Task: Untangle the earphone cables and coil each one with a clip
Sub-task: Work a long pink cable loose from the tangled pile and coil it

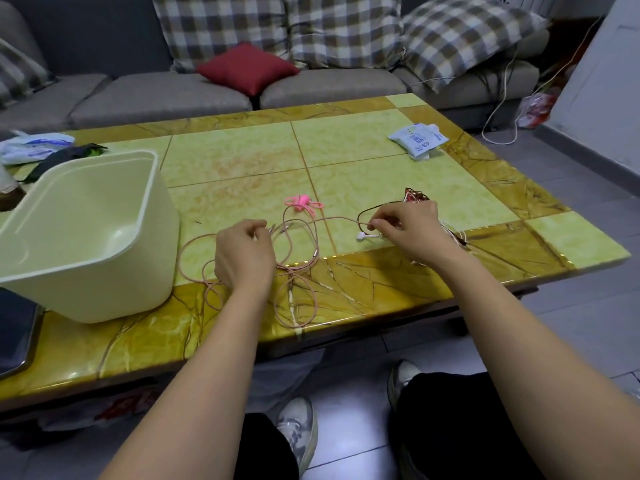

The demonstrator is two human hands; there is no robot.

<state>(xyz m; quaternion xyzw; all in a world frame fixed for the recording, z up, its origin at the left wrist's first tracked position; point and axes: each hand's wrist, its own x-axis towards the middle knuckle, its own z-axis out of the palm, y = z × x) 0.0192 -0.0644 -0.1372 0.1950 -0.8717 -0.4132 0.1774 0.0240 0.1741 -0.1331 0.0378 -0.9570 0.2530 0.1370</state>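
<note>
A long pale pink earphone cable (311,237) lies in loose loops on the tiled table (346,161) near its front edge. My left hand (242,254) pinches one stretch of it near the loops. My right hand (405,226) pinches the same cable further right, beside a white earbud (362,235). A dark brown cable (374,211) arcs by my right fingers and runs to a tangled bundle of red, brown and white cables (415,195) behind and under that hand. A bright pink clip (303,201) with a cord lies just beyond the loops.
A cream plastic bin (86,237) stands at the table's left. A white wipes packet (419,138) lies far right. A dark tray (14,334) sits at the left edge. A grey sofa with cushions runs behind the table.
</note>
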